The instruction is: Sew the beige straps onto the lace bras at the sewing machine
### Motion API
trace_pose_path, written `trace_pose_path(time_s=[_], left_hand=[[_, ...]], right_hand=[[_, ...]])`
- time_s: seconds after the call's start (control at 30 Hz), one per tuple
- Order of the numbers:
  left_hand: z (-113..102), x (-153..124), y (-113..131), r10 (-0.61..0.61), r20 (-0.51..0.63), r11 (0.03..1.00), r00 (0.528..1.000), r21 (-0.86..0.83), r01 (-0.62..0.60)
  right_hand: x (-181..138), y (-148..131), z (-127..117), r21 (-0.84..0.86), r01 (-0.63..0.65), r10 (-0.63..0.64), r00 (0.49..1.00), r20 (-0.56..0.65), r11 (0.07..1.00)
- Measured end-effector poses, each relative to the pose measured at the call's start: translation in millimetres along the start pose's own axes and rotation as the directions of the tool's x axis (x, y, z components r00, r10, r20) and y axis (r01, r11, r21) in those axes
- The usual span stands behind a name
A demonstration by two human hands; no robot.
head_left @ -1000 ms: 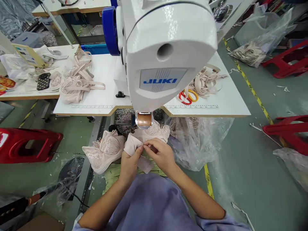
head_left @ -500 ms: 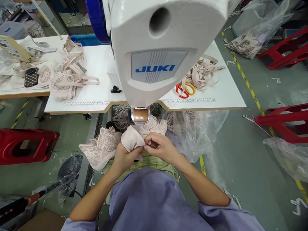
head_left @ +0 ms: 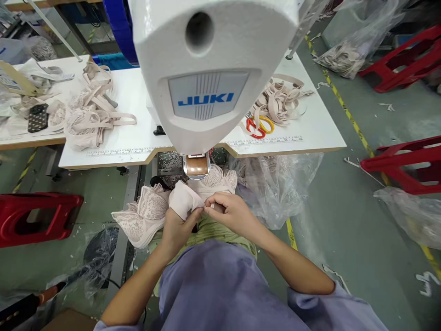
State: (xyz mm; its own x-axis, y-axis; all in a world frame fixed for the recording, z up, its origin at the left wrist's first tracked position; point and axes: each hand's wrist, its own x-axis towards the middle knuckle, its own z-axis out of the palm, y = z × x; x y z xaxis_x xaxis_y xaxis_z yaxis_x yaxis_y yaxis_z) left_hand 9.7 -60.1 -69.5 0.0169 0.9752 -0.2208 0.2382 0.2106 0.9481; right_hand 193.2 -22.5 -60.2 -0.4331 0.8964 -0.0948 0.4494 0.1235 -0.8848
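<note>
A pale pink lace bra (head_left: 146,216) lies across my lap, below the white JUKI sewing machine (head_left: 210,82). My left hand (head_left: 178,232) is closed on the smooth, folded cup edge, thumb on top. Close against it, my right hand (head_left: 230,211) pinches the same edge of the bra between thumb and fingers. The fingertips of both hands nearly touch. Whatever small piece may sit between them is hidden. Just beyond the hands is the machine's sewing head with a brown, metal-rimmed window (head_left: 197,166), and lace lies beneath it.
On the white table (head_left: 120,156) are a heap of bras (head_left: 86,119) at left, straps (head_left: 277,103) at right, and red- and yellow-handled scissors (head_left: 257,128). A clear plastic bag (head_left: 285,193) hangs below the table edge. Red stools (head_left: 37,218) stand on the floor.
The view has shifted slightly, so the machine head appears further left. My hands keep their hold on the bra edge, with the fabric a little turned.
</note>
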Motion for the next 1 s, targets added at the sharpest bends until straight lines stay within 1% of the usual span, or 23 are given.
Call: trace_pose_path(time_s=[0.07,0.13,0.23,0.3,0.33,0.37,0.43,0.5,0.57,0.67,0.83,0.9,1.0], left_hand=[[0.6,0.1,1.7,0.001,0.021,1.0,1.0,0.011,-0.001],[2.0,0.4,3.3,-0.031,0.033,1.0,0.999,-0.006,0.031],[4.6,0.9,3.8,-0.063,0.01,0.998,0.998,-0.031,0.063],[4.5,2.2,4.0,-0.038,-0.013,0.999,0.999,-0.01,0.038],[3.4,3.5,4.6,-0.019,-0.015,1.0,1.0,0.012,0.019],[1.5,5.2,5.8,-0.004,0.0,0.999,1.0,0.04,0.004],[-3.9,9.5,9.7,0.005,0.078,0.995,0.997,0.094,-0.012],[-10.0,13.8,15.1,-0.005,0.176,0.991,0.984,0.129,-0.018],[-15.1,16.9,21.0,-0.005,0.23,0.987,0.973,0.159,-0.032],[-18.8,18.0,28.7,0.012,0.257,0.976,0.966,0.208,-0.068],[-16.7,15.1,36.5,0.07,0.291,0.956,0.954,0.255,-0.148],[-15.0,13.6,38.0,0.055,0.281,0.956,0.958,0.263,-0.132],[-13.0,12.4,39.0,-0.007,0.257,0.956,0.966,0.284,-0.069]], right_hand=[[0.5,0.4,-0.5,0.03,-0.033,0.032,0.999,0.013,0.999],[1.0,0.0,-0.3,0.015,-0.042,0.042,0.999,-0.002,0.999],[2.2,-0.8,-0.4,-0.007,-0.053,0.052,0.998,-0.024,0.999],[3.3,0.8,-2.1,0.035,-0.085,0.085,0.996,-0.004,0.996],[3.8,2.4,-3.5,0.078,-0.111,0.109,0.994,0.027,0.991],[4.1,4.5,-5.1,0.136,-0.143,0.135,0.988,0.069,0.98],[4.3,8.8,-8.8,0.246,-0.202,0.173,0.976,0.136,0.948],[3.6,11.4,-12.1,0.269,-0.218,0.186,0.973,0.14,0.938],[2.2,11.0,-14.4,0.219,-0.19,0.172,0.98,0.096,0.957],[-0.4,5.7,-16.1,0.137,-0.136,0.128,0.989,0.068,0.981],[-2.0,-4.9,-18.5,0.021,-0.059,0.057,0.994,0.092,0.998],[-1.7,-7.4,-19.5,-0.018,-0.033,0.035,0.993,0.108,0.999],[-1.3,-9.5,-20.7,-0.095,0.033,-0.022,0.993,0.119,0.995]])
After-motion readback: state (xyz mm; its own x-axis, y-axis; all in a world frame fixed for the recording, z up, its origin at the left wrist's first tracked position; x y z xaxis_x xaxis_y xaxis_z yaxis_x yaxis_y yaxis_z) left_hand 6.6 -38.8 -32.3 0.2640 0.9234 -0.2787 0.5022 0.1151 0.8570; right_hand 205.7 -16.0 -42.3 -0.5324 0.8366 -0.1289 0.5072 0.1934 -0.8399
